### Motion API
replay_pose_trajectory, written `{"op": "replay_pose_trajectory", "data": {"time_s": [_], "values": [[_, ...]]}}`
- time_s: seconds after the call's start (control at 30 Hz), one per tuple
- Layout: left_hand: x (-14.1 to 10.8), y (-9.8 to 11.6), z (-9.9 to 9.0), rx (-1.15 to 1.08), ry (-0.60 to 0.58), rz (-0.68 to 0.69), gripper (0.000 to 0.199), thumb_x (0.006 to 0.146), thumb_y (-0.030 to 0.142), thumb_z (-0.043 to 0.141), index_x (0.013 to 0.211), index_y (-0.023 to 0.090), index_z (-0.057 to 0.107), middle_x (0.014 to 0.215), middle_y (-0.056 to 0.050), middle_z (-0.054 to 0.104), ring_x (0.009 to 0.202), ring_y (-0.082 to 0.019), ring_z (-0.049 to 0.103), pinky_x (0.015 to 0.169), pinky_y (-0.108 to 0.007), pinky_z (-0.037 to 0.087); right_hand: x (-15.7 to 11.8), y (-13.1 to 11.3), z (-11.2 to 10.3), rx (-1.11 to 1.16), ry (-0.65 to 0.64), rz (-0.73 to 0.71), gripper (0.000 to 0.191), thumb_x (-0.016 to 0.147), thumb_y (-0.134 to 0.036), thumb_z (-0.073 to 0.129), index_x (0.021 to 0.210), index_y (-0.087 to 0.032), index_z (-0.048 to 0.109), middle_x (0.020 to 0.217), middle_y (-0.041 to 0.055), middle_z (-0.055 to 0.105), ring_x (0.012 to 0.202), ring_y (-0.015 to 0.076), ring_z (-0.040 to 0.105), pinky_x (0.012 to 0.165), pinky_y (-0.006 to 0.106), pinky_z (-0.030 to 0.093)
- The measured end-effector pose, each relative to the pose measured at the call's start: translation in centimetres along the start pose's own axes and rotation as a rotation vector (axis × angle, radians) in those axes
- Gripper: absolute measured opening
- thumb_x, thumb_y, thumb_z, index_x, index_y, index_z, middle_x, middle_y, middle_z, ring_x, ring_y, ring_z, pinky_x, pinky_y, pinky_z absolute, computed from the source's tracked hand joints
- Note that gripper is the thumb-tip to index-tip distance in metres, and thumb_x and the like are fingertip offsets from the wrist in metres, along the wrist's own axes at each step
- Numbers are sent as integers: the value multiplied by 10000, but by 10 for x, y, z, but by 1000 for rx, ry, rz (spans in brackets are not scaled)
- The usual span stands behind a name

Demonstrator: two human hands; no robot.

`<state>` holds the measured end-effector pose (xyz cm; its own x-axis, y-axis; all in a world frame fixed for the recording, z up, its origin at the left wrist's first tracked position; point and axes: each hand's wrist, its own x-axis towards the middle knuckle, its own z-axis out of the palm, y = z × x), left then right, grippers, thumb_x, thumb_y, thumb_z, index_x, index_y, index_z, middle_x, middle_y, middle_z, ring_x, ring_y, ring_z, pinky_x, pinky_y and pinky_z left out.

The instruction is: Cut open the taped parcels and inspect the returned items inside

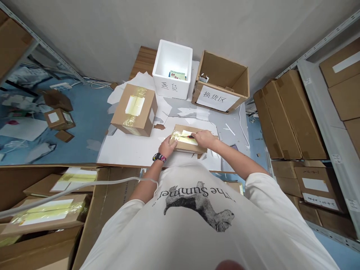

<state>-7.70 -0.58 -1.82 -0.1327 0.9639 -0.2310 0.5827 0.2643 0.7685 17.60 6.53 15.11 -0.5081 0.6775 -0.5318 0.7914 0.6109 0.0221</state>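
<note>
My left hand point(167, 147) grips the near left end of a flat cardboard box point(188, 148), its fingers on the yellow-taped top. My right hand point(205, 138) is on the box's top and closed around a small dark tool with a red part point(191, 137), probably a box cutter. Its tip touches the tape. A larger taped cardboard box point(134, 110) stands further back on the white-papered table point(126, 150), to the left of my hands and not touching them.
At the table's far end stand a white foam box point(171, 69) and an open cardboard box point(222, 75) with a white label. Stacked cartons point(289, 116) line the right-hand shelves. An open carton point(42, 210) of flat boxes sits near left, with a pale cable point(70, 189) above it.
</note>
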Motion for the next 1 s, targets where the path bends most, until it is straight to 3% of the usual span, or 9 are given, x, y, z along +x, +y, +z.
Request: {"op": "replay_pose_trajectory", "data": {"time_s": [0.13, 0.27, 0.4, 0.53, 0.6, 0.67, 0.77, 0.87, 1.0], "values": [[0, 1, 5, 12, 16, 8, 635, 1039, 616, 693, 1564, 265, 760, 1464, -155, 833, 1306, -427, 792, 1068, -513, 654, -7, 4, 0, -23, -46, 51, 449, 1130, -143, 529, 1527, -190, 735, 1349, 211, 848, 1259, 356, 820, 1005, 401, 580], [-1, 6, 6, 27, 6, 35, 733, 1072, 563, 647, 1733, 248, 619, 1653, -154, 727, 1452, -429, 730, 1151, -535, 628, -28, 18, 3, -54, -123, 131, 402, 1114, -110, 514, 1407, -162, 785, 1344, 226, 844, 1278, 363, 819, 988, 396, 577], [-3, 9, 7, 35, -19, 47, 812, 1091, 517, 613, 1841, 238, 478, 1792, -149, 601, 1541, -425, 672, 1216, -544, 597, -59, 30, 13, -22, -105, 155, 473, 1136, -123, 467, 1535, -178, 714, 1347, 219, 847, 1281, 342, 816, 1021, 401, 568], [-5, 13, 7, 54, -40, 64, 837, 1096, 489, 588, 1864, 196, 429, 1814, -189, 562, 1567, -445, 638, 1258, -596, 562, -78, 36, 24, -27, -122, 198, 489, 1110, -107, 454, 1512, -178, 724, 1352, 236, 837, 1296, 363, 804, 1044, 426, 567], [-4, 22, 4, 104, -13, 117, 850, 1088, 452, 595, 1877, 203, 406, 1871, -191, 480, 1657, -456, 541, 1325, -640, 488, -80, 35, 30, -23, -136, 208, 493, 1096, -95, 452, 1504, -160, 722, 1340, 252, 832, 1290, 381, 804, 1035, 439, 574], [1, 35, 1, 191, 19, 234, 848, 1069, 398, 616, 1880, 253, 416, 1950, -145, 341, 1777, -465, 352, 1413, -700, 329, -79, 33, 34, -13, -139, 203, 511, 1091, -81, 434, 1518, -145, 708, 1340, 260, 827, 1290, 390, 804, 1023, 443, 579], [12, 57, 2, 311, -60, 445, 849, 1027, 397, 688, 1848, 322, 488, 1987, -76, 247, 1845, -467, 144, 1457, -753, 87, -78, 30, 36, 5, -135, 216, 524, 1096, -77, 408, 1536, -136, 686, 1356, 265, 819, 1298, 389, 800, 1010, 435, 583], [21, 69, 8, 342, -172, 481, 891, 984, 518, 772, 1824, 349, 529, 1977, -74, 276, 1833, -478, 182, 1454, -743, 85, -81, 31, 35, 21, -142, 233, 504, 1106, -102, 427, 1542, -149, 676, 1366, 264, 817, 1294, 377, 803, 1009, 421, 586], [22, 67, 15, 347, -156, 435, 902, 976, 579, 787, 1819, 378, 536, 1984, -52, 253, 1829, -481, 197, 1452, -716, 127, -91, 41, 32, 23, -151, 235, 484, 1106, -100, 452, 1515, -172, 699, 1349, 240, 836, 1282, 369, 816, 1014, 419, 584]]}}
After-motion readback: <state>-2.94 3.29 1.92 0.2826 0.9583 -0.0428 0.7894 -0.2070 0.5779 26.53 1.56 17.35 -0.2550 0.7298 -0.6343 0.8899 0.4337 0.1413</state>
